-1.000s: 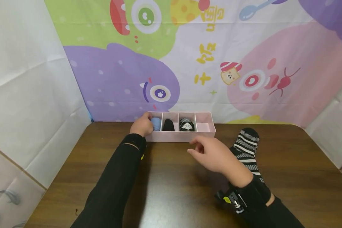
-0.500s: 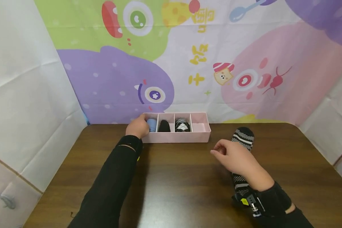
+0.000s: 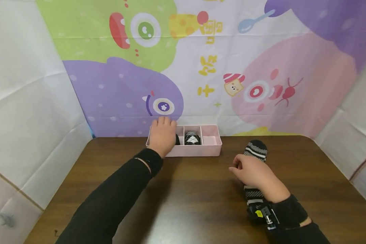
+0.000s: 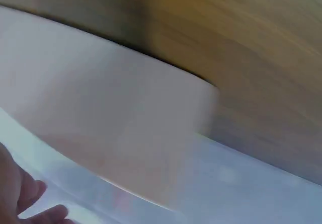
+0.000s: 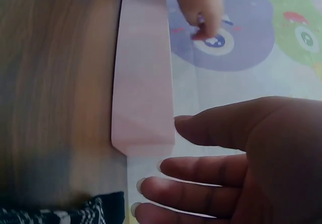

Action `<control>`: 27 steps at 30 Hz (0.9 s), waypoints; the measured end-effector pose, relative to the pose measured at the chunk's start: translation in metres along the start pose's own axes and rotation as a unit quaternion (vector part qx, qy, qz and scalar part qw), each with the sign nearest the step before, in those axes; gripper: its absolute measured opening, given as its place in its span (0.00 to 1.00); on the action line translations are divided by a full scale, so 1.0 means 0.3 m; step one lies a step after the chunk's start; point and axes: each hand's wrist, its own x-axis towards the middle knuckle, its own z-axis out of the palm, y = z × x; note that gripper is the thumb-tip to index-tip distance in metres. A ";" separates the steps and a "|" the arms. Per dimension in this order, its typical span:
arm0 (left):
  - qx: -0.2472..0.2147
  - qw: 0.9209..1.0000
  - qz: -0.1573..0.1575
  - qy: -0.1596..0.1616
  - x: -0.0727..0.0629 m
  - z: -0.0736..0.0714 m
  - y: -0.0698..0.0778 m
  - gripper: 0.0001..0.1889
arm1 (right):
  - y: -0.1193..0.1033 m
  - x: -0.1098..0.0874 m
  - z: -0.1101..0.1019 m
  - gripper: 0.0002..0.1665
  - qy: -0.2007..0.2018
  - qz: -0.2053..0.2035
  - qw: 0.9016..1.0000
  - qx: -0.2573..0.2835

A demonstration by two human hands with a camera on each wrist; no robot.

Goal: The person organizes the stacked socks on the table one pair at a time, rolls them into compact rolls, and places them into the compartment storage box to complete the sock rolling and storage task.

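A pink divided box [image 3: 195, 151] stands at the back of the table. My left hand [image 3: 163, 135] is raised over its left end, fingers pointing down and loosely bent, with nothing visible in them. It covers the leftmost compartment and most of a rolled black sock [image 3: 177, 139]. A rolled black-and-white checked sock [image 3: 192, 138] sits in the compartment to the right of that; the rightmost compartment holds nothing. My right hand [image 3: 253, 171] hovers over a striped black-and-white sock [image 3: 255, 149] lying flat. The right wrist view shows thumb and fingers [image 5: 201, 189] apart, holding nothing.
Behind the box hangs a cartoon-printed cloth [image 3: 125, 91]. White sheets [image 3: 18, 84] close off both sides. The brown wooden table [image 3: 183, 203] has rounded far corners.
My left hand has let go of the box's left end and lifted up and right over it, now hiding the blue roll. My right hand moved right, over the striped sock.
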 end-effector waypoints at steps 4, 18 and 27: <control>-0.011 0.996 0.083 0.006 -0.034 -0.047 0.198 0.10 | 0.017 0.004 -0.003 0.18 -0.017 0.015 1.000 -0.021; -0.009 0.904 0.415 -0.097 -0.265 -0.177 0.639 0.18 | 0.152 0.011 -0.047 0.32 -0.053 0.052 0.994 -0.081; -0.008 0.879 0.437 -0.191 -0.287 -0.165 0.757 0.32 | 0.231 0.013 -0.035 0.31 -0.081 0.059 0.993 -0.062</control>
